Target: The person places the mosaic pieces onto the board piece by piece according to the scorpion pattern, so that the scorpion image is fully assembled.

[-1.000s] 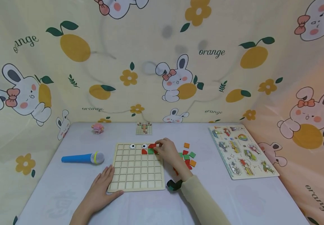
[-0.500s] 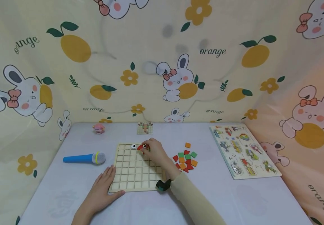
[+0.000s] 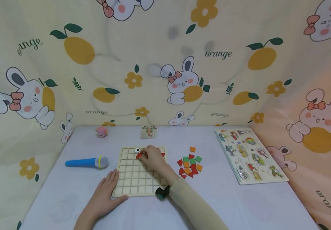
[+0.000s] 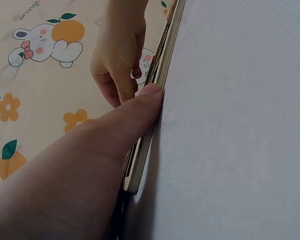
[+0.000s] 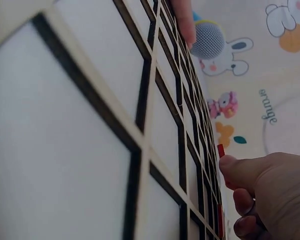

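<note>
Right hand (image 3: 155,161) slid left with a red piece (image 3: 138,156)

Half a second earlier, it was a little farther right and farther away. The left hand (image 3: 105,191) stayed at the near left corner of the board (image 3: 141,184). Its fingers were straight, with the thumb held out wide along the near edge, as if to keep the board still.

Thumb and fingers of the right hand were close together, pinching the red piece. It was at the far part of the board, just nearer than the eye piece (image 3: 137,150). I could not tell if it was down in a square. Another red piece (image 3: 163,154) showed at the far right of the board, and loose pieces (image 3: 192,161) lay on the table to the right.

The step in hand looked like fitting the red piece in a square. That seemed to call for lining up its sides, a soft push, then letting go, without bumping the eye piece.
</note>
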Demonstrator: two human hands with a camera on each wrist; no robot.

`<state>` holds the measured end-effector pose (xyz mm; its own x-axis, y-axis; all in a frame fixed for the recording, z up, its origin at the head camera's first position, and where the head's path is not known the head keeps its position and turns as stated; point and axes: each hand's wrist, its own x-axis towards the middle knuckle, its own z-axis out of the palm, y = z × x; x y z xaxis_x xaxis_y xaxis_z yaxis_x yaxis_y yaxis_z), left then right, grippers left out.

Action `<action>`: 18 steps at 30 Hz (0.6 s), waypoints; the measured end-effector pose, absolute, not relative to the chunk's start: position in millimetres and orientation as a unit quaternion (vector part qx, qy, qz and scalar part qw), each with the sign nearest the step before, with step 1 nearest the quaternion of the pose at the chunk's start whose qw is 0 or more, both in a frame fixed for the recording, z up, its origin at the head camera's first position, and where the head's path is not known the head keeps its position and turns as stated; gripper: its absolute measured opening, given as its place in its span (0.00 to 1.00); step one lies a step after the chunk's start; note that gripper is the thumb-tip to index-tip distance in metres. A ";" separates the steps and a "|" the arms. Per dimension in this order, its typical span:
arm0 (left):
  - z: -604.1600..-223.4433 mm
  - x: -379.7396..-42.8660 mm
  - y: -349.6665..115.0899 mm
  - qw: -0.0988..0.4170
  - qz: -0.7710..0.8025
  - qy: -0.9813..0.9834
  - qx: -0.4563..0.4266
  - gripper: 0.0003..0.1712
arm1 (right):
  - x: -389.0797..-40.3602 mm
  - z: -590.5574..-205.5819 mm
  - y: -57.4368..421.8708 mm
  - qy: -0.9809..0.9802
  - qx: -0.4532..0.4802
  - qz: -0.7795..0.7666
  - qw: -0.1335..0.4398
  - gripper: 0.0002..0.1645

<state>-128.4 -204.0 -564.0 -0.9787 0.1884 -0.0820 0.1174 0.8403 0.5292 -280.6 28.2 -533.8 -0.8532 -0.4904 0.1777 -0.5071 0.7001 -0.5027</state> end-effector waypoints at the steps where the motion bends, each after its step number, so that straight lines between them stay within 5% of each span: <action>1: -563.5 -127.9 -203.5 0.070 0.271 0.957 0.078 0.68 | -280.2 -534.5 28.4 -0.922 0.271 0.277 0.013 0.16; 18: -565.9 -128.6 -203.5 0.063 0.268 0.958 0.076 0.70 | -283.8 -541.6 22.9 -0.926 0.262 0.271 0.015 0.16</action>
